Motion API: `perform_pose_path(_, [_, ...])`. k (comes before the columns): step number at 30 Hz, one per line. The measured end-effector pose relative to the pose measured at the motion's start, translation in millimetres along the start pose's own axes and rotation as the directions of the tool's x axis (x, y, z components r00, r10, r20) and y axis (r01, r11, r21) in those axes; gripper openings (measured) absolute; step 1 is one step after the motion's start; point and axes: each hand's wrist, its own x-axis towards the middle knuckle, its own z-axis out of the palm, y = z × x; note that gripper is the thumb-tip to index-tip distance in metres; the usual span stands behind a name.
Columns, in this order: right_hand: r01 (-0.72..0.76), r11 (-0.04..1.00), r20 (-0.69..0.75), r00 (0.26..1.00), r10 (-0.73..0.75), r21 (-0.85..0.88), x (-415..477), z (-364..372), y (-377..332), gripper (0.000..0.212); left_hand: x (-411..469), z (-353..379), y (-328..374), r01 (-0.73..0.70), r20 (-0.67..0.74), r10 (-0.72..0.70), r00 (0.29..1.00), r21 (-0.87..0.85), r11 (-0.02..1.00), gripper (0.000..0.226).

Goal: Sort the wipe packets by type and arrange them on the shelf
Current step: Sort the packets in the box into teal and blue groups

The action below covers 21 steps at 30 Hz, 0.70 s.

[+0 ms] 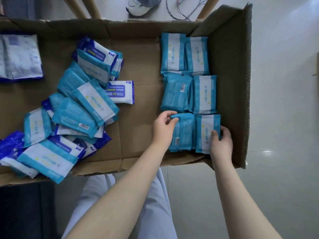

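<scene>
Teal-and-white wipe packets lie in neat pairs at the right of a flattened cardboard box. My left hand pinches the top left corner of the nearest left teal packet, which shows its barcode side. My right hand grips the right edge of the teal packet beside it. Above them sit two more rows of teal packets. A mixed pile of teal and dark-blue packets lies at the left. A stack of blue-and-white packets sits at the far left.
The box's right flap stands upright beside the sorted rows. Bare cardboard shows between the pile and the rows. Wooden legs, a shoe and cables lie beyond the box on a pale tiled floor.
</scene>
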Motion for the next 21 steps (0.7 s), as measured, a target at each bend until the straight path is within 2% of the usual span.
perform_pose_path(3, [0.009,1.000,-0.005,1.000,-0.009,-0.017,1.5,2.1,2.2,0.030,-0.9,8.8,-4.7,-0.019,-0.113,0.028,0.993,0.079,0.997,0.030])
perform_pose_path(7, [0.084,0.995,-0.063,0.994,-0.087,-0.049,-10.4,3.2,2.0,0.040,-10.0,5.5,-0.1,0.051,-0.167,-0.066,0.984,-0.094,0.994,0.035])
perform_pose_path(10, [0.193,0.978,-0.085,0.976,-0.199,-0.079,-26.4,6.8,-9.8,0.043,-20.9,-21.0,7.1,0.033,-0.224,-0.054,0.973,-0.097,0.995,0.031])
perform_pose_path(12, [0.253,0.963,-0.028,0.966,-0.257,-0.098,-38.3,14.6,-24.0,0.044,-27.8,-49.5,12.8,-0.004,-0.290,-0.013,0.957,-0.058,0.998,0.026])
perform_pose_path(17, [0.340,0.937,0.226,0.922,-0.315,-0.080,-69.7,59.5,-74.8,0.044,-32.1,-146.8,33.7,-0.065,-0.407,0.094,0.909,0.083,0.994,0.018])
perform_pose_path(21, [0.435,0.897,0.374,0.847,-0.378,-0.079,-98.5,112.0,-116.3,0.044,-25.9,-229.7,48.2,-0.025,-0.485,0.145,0.863,0.245,0.969,0.027])
